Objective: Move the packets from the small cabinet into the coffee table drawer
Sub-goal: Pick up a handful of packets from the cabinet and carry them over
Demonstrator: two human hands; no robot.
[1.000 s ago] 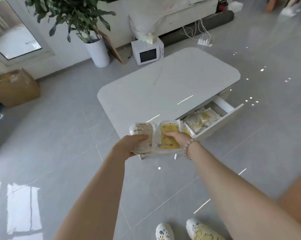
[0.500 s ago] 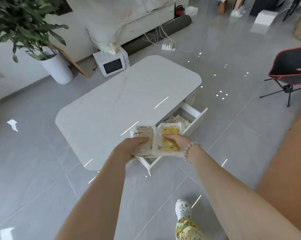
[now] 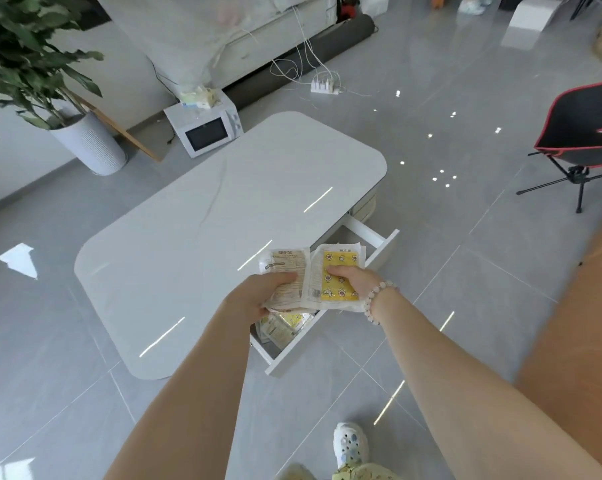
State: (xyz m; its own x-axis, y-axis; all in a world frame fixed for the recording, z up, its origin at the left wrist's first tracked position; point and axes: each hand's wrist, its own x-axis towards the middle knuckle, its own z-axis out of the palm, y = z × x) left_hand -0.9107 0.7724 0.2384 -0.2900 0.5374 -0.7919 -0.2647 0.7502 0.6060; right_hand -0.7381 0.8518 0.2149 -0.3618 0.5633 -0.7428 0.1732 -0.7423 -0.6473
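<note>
Packets (image 3: pixel 313 271) in the middle of the frame, held over the open drawer (image 3: pixel 327 346) at the lower right edge of the white bench (image 3: pixel 223 220). Left hand (image 3: pixel 258 299) curled around a pale stack (image 3: pixel 287 263), thumb on top; right hand (image 3: pixel 350 277) pinching the packet with the yellow print (image 3: pixel 339 261). More packets (image 3: pixel 285 323) lying inside the drawer, just below the hands. Upper left: potted plant (image 3: pixel 88 143) and microwave (image 3: pixel 206 133), both on the floor. Right edge: black folding chair (image 3: pixel 587 126).
</note>
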